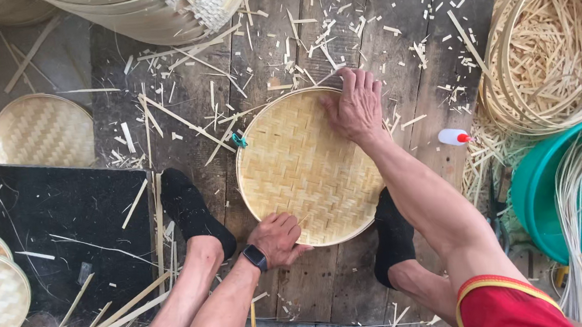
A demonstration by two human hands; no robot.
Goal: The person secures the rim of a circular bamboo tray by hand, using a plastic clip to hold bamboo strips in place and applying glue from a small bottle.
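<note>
Work in hand appears to be seating the rim on the round woven pale-bamboo tray [306,169], which lies flat on the dark plank floor [177,110] between the person's black-socked feet. In my judgement, steady downward pressure at opposite edges keeps the rim from springing. Right hand [356,106], at one o'clock on the tray, lies spread and flat, fingers extended, pressing the rim. Left hand [279,238], at six o'clock, is curled closed, gripping the near edge. A small white glue bottle with red cap [453,138] sits at three o'clock.
</note>
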